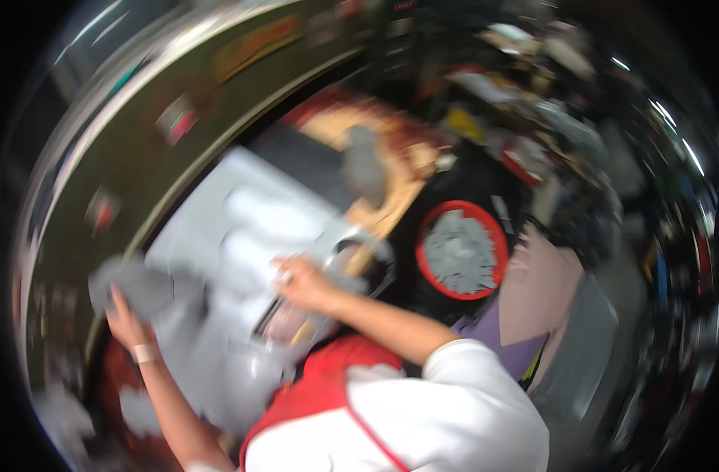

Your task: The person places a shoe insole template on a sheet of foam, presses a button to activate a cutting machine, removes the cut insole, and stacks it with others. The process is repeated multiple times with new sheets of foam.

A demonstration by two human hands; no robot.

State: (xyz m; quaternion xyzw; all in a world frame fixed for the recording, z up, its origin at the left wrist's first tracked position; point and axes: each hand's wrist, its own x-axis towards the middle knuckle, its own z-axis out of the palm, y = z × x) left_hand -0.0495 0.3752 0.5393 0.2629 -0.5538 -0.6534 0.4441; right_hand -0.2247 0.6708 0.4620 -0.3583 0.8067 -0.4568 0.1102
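Motion blurs the view. At the left, my left hand (pixel 130 322) has its fingers on a flat grey cut piece (pixel 143 287), the thumb side lying over it, closed on its edge. My right hand (pixel 306 285) is over the pale sheet material (pixel 241 212) on the table, its fingers bent and smeared. Just beside its wrist lies a dark-edged frame-like tool (pixel 285 321), partly under the forearm; its kind does not show. More loose grey pieces (pixel 218 377) lie between my arms, against the red apron (pixel 328 366).
On the right stands a round red-rimmed container (pixel 503 252) holding grey scraps. Pink and purple sheets (pixel 536 299) lie beside it. Beyond the pale sheet are a dark sheet (pixel 304 161) and a grey piece (pixel 364 169) on a brown board. A green machine beam (pixel 210 86) crosses the far left.
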